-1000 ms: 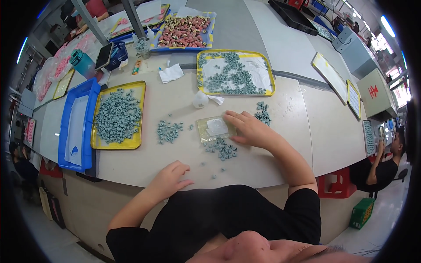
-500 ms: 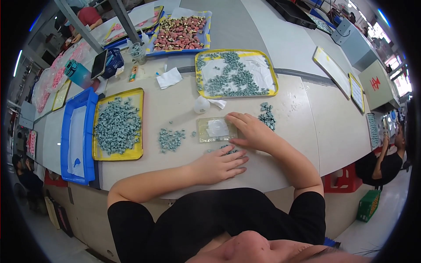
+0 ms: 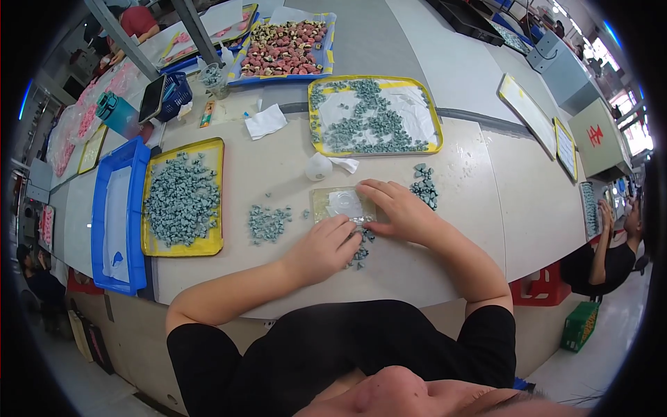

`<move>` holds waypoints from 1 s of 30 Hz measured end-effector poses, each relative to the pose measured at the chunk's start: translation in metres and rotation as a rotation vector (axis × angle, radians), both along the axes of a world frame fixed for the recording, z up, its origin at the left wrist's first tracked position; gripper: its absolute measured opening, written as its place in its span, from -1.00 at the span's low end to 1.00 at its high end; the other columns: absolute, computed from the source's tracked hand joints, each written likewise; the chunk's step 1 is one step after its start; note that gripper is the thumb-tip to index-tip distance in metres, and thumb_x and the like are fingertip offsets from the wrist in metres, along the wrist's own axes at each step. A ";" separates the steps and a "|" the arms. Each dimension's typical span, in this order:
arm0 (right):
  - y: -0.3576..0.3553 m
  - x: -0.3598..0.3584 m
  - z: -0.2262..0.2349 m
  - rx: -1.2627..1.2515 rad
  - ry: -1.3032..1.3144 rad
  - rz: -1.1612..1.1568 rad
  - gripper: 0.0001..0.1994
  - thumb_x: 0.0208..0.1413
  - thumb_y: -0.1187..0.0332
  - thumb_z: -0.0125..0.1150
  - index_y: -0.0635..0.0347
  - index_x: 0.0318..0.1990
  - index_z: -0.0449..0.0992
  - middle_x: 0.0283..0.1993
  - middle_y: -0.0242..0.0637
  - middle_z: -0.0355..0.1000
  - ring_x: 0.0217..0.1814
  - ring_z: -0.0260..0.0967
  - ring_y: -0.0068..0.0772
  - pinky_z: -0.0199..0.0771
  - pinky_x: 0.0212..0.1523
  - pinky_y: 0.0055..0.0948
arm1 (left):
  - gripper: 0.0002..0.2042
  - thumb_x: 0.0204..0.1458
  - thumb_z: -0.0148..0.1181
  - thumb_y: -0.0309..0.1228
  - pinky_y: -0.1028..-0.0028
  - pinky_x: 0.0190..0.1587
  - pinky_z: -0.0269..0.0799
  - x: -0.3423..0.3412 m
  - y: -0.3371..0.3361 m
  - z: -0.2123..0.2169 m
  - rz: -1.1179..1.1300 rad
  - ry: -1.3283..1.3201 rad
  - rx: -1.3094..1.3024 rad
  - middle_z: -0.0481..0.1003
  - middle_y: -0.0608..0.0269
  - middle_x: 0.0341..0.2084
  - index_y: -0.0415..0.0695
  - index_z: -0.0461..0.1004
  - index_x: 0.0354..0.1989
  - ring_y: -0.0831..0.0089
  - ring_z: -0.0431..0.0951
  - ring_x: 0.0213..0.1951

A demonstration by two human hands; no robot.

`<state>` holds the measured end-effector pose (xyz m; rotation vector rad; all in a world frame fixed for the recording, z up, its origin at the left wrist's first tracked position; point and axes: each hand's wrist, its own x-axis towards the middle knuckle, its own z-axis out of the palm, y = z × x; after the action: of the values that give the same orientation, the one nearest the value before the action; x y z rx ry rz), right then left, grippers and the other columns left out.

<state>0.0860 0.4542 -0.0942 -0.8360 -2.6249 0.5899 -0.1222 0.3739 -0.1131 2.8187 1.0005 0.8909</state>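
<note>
A flat, translucent yellowish slab with a white patch on top lies on the table in front of me. My right hand grips its right end, fingers at the far corner and thumb at the near one. Over the slab's near left edge, my left hand is closed, fingers bent together; what they hold, if anything, is hidden. Small grey-green pieces lie just below the slab, partly behind the left fingers. A loose heap of similar pieces sits to the left, and darker ones lie beyond my right hand.
At left stand a heaped yellow-rimmed tray and a blue bin. Beyond the slab are a round white object, another yellow-rimmed tray of pieces, and a blue tray of pink-and-dark pieces. A co-worker sits far right.
My left hand has moved up and left to the slab's near edge, its fingers going from spread to bent. Pieces below the slab are now more exposed. My right hand has stayed put.
</note>
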 end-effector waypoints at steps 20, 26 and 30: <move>-0.018 -0.012 0.020 0.087 -0.057 0.002 -0.39 -0.12 0.21 0.27 0.19 0.13 0.25 0.14 -0.11 0.20 0.04 0.26 -0.06 0.27 0.05 -0.23 | -0.32 -0.13 0.26 -0.17 -0.01 0.21 -0.03 -0.093 -0.045 0.017 0.630 -0.066 -0.208 0.04 -0.23 0.17 -0.27 0.15 0.13 -0.17 -0.04 0.24; -0.026 -0.024 0.016 0.067 -0.106 -0.025 -0.37 -0.12 0.19 0.29 0.13 0.15 0.24 0.17 -0.15 0.17 0.06 0.24 -0.09 0.24 0.09 -0.23 | -0.41 -0.10 0.26 -0.24 0.10 0.22 0.04 -0.087 -0.014 0.008 0.520 -0.033 -0.277 0.09 -0.21 0.14 -0.30 0.21 0.05 -0.13 0.01 0.24; -0.024 -0.028 0.010 0.082 -0.116 -0.017 -0.38 -0.11 0.18 0.28 0.12 0.15 0.24 0.17 -0.15 0.17 0.03 0.25 -0.08 0.26 0.07 -0.23 | -0.64 -0.10 0.23 -0.44 0.19 0.13 0.22 -0.085 -0.001 0.004 0.374 -0.138 -0.210 0.26 -0.12 -0.02 -0.29 0.32 -0.14 -0.07 0.20 0.14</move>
<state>0.0583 0.4300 -0.0838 -0.8917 -2.7222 0.4375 -0.2068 0.3725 -0.1088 2.4028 1.5283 0.9270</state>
